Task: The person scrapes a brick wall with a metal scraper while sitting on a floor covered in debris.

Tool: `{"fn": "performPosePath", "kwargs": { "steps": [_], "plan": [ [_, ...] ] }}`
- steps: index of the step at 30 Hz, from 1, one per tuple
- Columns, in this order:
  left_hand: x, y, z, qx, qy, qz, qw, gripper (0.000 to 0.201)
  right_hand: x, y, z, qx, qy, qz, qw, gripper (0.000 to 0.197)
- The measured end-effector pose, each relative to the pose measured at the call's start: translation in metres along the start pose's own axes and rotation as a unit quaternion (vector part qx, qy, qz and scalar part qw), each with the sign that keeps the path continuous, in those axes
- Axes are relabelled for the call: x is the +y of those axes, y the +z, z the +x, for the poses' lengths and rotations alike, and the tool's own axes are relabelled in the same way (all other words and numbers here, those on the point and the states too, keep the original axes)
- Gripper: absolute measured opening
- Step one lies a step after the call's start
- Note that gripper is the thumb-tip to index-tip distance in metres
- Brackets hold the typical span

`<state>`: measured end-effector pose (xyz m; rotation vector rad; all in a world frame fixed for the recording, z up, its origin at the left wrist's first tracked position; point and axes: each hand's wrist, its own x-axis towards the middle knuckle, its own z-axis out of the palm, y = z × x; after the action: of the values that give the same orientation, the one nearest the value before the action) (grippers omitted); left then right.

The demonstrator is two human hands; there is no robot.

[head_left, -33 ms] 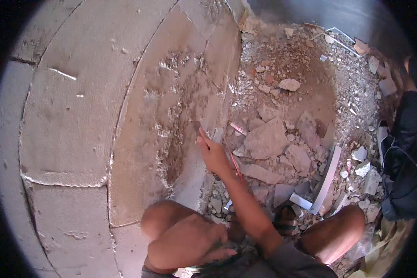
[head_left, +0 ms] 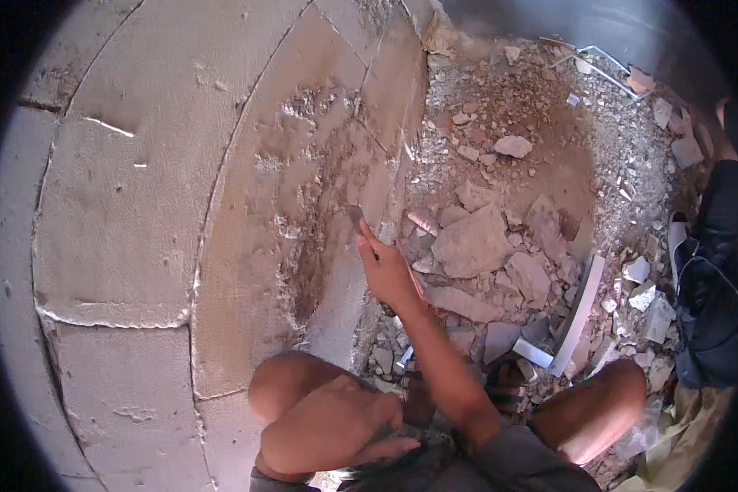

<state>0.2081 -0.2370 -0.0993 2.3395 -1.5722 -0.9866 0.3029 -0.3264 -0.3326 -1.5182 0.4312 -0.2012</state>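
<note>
My right hand [head_left: 385,271] is shut on a small flat metal tool [head_left: 355,215], and the tool's tip touches the rough, chipped patch of plaster [head_left: 320,189] on a grey block wall [head_left: 131,213]. My right forearm reaches up from between my bent knees. My left hand [head_left: 336,430] lies flat over my left knee [head_left: 283,385] with nothing in it. The lower part of the tool is hidden inside my fist.
Broken masonry litters the floor at the wall's foot, with one large chunk [head_left: 471,242] just right of my hand. White strips [head_left: 578,316] lie among the rubble. A person in dark clothing [head_left: 713,279] is at the right edge. A grey metal sheet [head_left: 615,29] stands behind.
</note>
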Motion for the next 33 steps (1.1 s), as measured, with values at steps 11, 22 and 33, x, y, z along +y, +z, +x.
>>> {"fn": "performPosePath", "kwargs": {
  "steps": [11, 22, 33],
  "plan": [
    [-0.002, -0.004, 0.001, 0.012, 0.003, -0.01, 1.0, 0.039, 0.041, -0.016, 0.006, 0.089, -0.135, 0.054, 0.985, 0.055],
    [-0.014, -0.005, -0.006, 0.058, 0.029, -0.005, 0.998, 0.038, 0.057, -0.056, -0.017, -0.08, 0.144, 0.213, 0.963, 0.034],
    [-0.013, -0.002, -0.004, 0.05, 0.018, -0.016, 0.998, 0.038, 0.034, -0.005, 0.037, -0.2, 0.092, 0.206, 0.954, 0.052]
  ]
}}
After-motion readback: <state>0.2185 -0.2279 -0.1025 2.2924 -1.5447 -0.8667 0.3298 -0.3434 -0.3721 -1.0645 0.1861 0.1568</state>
